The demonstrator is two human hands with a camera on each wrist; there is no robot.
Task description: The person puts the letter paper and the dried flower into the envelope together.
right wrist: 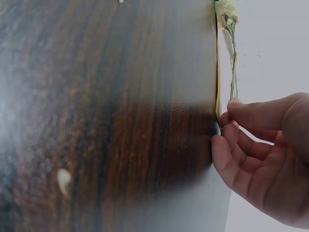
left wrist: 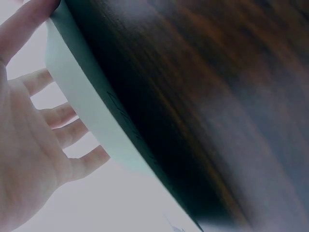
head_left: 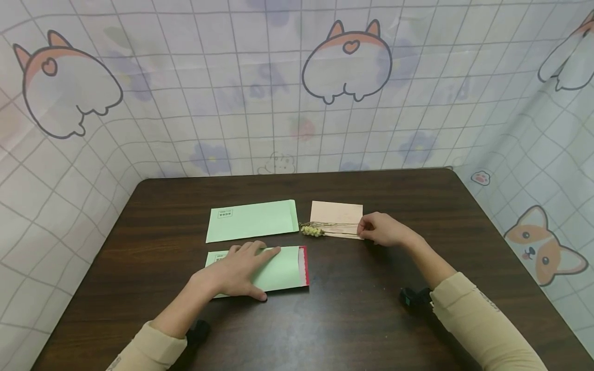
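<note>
My left hand point(head_left: 238, 270) lies with spread fingers on a green envelope point(head_left: 280, 270) that has a red strip along its right end. In the left wrist view the fingertips press the green envelope point(left wrist: 89, 94) from above, the thumb at its near edge. Thumb and forefinger of my right hand point(head_left: 382, 229) pinch the stems of a small dried flower sprig point(head_left: 313, 231), whose pale yellow blossoms point left. The sprig lies over a peach-coloured card point(head_left: 336, 211). Seen from the right wrist, the stems of the dried flower sprig point(right wrist: 232, 63) run up from the fingertips.
A second green envelope point(head_left: 252, 221) with a printed box lies behind the first, left of the card. The dark wooden table point(head_left: 325, 330) ends at a patterned curtain point(head_left: 260, 103) behind. Dark wrist devices point(head_left: 413, 298) sit under both forearms.
</note>
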